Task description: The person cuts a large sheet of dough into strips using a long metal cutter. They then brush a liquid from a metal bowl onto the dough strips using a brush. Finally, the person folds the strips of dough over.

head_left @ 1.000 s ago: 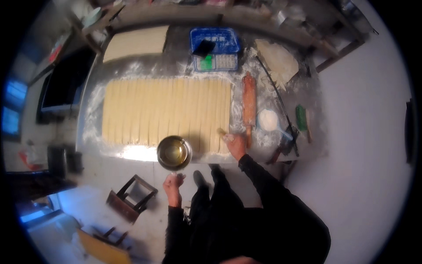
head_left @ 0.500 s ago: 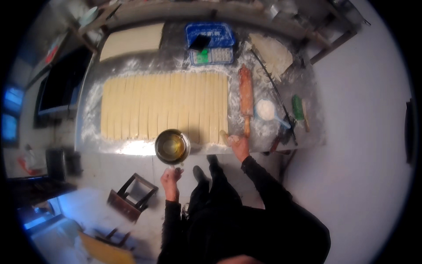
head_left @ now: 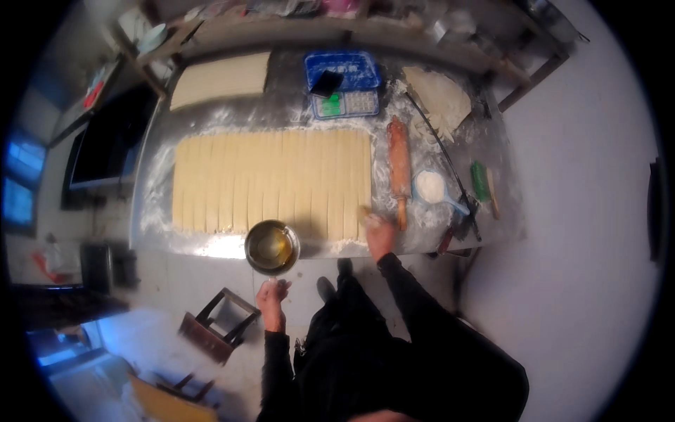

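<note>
My left hand [head_left: 272, 302] is closed on the handle of a metal pot [head_left: 272, 247], which has a yellow, oil-like liquid in it. The pot is held over the table's front edge, by the near side of a wide sheet of dough [head_left: 274, 176] cut into many upright strips. My right hand [head_left: 380, 235] is closed round a small tan, brush-like tool [head_left: 364, 212] at the near right corner of that dough. The fingers hide most of the tool. Just right of this hand lies a wooden rolling pin [head_left: 399, 162].
Farther right are a blue scoop of flour [head_left: 430, 187], a long dark rod [head_left: 443, 151], a green object [head_left: 479, 181] and a thin dough piece [head_left: 443, 102]. A blue-framed scale [head_left: 344, 104] and a second dough slab [head_left: 221, 79] lie at the back. A wooden stool [head_left: 219, 325] stands below.
The whole view has shifted, so the table sits lower in the picture. The pot has moved slightly left along the dough. My right hand stays near the same corner with the tool.
</note>
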`<state>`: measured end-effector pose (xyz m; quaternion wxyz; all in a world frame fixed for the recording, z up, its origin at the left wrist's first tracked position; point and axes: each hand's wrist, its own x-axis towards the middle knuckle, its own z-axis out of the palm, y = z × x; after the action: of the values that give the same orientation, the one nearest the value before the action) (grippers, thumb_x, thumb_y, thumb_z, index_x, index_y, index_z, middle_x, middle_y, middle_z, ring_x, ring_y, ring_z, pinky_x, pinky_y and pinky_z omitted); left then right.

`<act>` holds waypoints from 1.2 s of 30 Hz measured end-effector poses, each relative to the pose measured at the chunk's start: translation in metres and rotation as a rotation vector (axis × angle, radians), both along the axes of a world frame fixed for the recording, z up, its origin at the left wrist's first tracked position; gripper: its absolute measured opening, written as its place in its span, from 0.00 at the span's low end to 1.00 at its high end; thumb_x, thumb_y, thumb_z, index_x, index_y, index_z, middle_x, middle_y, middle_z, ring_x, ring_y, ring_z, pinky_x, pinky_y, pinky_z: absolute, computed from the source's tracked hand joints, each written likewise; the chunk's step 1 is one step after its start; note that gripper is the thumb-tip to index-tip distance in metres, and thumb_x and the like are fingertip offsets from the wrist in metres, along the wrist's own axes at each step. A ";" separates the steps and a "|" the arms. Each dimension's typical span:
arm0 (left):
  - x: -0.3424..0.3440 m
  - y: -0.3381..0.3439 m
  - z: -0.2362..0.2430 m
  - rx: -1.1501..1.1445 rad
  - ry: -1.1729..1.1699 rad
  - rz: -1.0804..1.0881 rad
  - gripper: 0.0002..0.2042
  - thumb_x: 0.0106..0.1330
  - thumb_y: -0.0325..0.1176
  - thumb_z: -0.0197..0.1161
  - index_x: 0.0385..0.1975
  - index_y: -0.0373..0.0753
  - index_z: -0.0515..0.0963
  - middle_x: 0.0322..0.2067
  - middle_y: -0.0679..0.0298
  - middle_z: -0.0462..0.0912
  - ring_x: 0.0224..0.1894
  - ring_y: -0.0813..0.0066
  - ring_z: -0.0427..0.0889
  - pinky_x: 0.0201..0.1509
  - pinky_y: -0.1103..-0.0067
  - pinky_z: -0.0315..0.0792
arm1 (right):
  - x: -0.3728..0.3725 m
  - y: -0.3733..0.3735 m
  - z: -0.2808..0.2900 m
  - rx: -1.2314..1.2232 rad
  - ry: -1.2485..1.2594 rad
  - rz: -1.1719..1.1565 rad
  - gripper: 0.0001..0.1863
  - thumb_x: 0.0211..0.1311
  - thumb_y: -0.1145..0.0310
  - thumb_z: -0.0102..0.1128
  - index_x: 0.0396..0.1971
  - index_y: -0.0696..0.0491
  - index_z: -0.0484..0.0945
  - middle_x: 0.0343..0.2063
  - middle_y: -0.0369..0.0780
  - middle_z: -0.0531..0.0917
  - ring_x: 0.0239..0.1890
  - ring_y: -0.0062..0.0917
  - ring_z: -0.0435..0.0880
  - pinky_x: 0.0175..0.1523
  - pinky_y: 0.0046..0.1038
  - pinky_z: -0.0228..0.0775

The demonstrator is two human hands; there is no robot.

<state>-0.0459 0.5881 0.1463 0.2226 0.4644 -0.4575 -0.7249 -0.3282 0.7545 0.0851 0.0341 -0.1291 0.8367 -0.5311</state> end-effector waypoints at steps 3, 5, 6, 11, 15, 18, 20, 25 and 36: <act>-0.010 -0.006 -0.004 0.060 0.015 -0.010 0.14 0.70 0.42 0.58 0.30 0.36 0.78 0.30 0.63 0.83 0.36 0.69 0.85 0.37 0.80 0.73 | 0.018 -0.037 -0.029 0.222 0.083 0.019 0.07 0.58 0.68 0.57 0.27 0.53 0.82 0.25 0.50 0.81 0.30 0.47 0.82 0.34 0.42 0.71; -0.007 -0.013 -0.003 0.064 -0.048 0.040 0.14 0.69 0.42 0.59 0.30 0.37 0.78 0.31 0.62 0.84 0.36 0.68 0.86 0.38 0.80 0.73 | 0.049 -0.073 0.012 0.021 0.033 0.183 0.10 0.59 0.65 0.60 0.24 0.55 0.81 0.21 0.47 0.81 0.27 0.43 0.82 0.34 0.37 0.73; -0.011 -0.015 -0.002 0.065 -0.053 0.040 0.14 0.69 0.42 0.59 0.30 0.37 0.78 0.31 0.62 0.84 0.36 0.67 0.86 0.38 0.80 0.74 | 0.037 -0.077 0.017 -0.042 -0.106 0.236 0.09 0.60 0.67 0.60 0.25 0.56 0.81 0.22 0.46 0.82 0.26 0.36 0.83 0.34 0.33 0.73; -0.047 -0.033 0.007 0.059 -0.047 0.035 0.14 0.70 0.41 0.58 0.29 0.37 0.78 0.32 0.61 0.84 0.36 0.65 0.86 0.40 0.77 0.76 | -0.134 -0.081 0.025 -0.241 0.104 0.091 0.06 0.60 0.77 0.56 0.25 0.57 0.80 0.23 0.35 0.84 0.28 0.17 0.80 0.36 0.25 0.73; -0.060 -0.051 0.011 0.044 -0.057 0.064 0.14 0.70 0.40 0.58 0.28 0.36 0.77 0.32 0.61 0.84 0.36 0.65 0.86 0.40 0.77 0.76 | -0.221 -0.105 0.057 -0.006 0.285 -0.070 0.07 0.57 0.73 0.58 0.29 0.59 0.83 0.25 0.45 0.84 0.29 0.27 0.84 0.37 0.30 0.73; -0.075 -0.061 0.015 0.075 -0.076 0.090 0.14 0.70 0.40 0.57 0.28 0.35 0.77 0.32 0.61 0.84 0.37 0.65 0.86 0.41 0.78 0.75 | -0.255 -0.134 0.018 0.243 0.330 -0.158 0.09 0.55 0.69 0.61 0.25 0.59 0.82 0.23 0.53 0.81 0.29 0.39 0.84 0.36 0.36 0.73; -0.082 -0.071 0.018 0.076 -0.082 0.103 0.14 0.70 0.40 0.57 0.29 0.35 0.77 0.32 0.61 0.84 0.37 0.65 0.86 0.41 0.78 0.75 | -0.257 -0.160 -0.017 0.423 0.124 -0.124 0.10 0.53 0.66 0.62 0.21 0.58 0.80 0.22 0.54 0.79 0.28 0.45 0.82 0.33 0.40 0.71; -0.079 -0.096 0.020 0.073 -0.076 0.140 0.13 0.70 0.38 0.56 0.30 0.35 0.78 0.32 0.60 0.84 0.36 0.66 0.86 0.41 0.77 0.76 | -0.247 -0.217 -0.050 -0.114 0.259 0.158 0.17 0.48 0.65 0.66 0.10 0.57 0.71 0.12 0.48 0.75 0.15 0.35 0.77 0.25 0.38 0.65; -0.014 -0.194 0.002 0.116 -0.081 0.259 0.13 0.71 0.36 0.56 0.28 0.34 0.76 0.30 0.59 0.84 0.34 0.67 0.86 0.38 0.79 0.76 | -0.232 -0.282 -0.054 0.547 0.439 -0.146 0.10 0.43 0.66 0.61 0.17 0.59 0.80 0.20 0.53 0.81 0.26 0.48 0.82 0.33 0.47 0.73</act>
<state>-0.0601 0.3944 0.1480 0.2683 0.5603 -0.3597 -0.6962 -0.5599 0.4725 0.0309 -0.1514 -0.1660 0.9423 -0.2480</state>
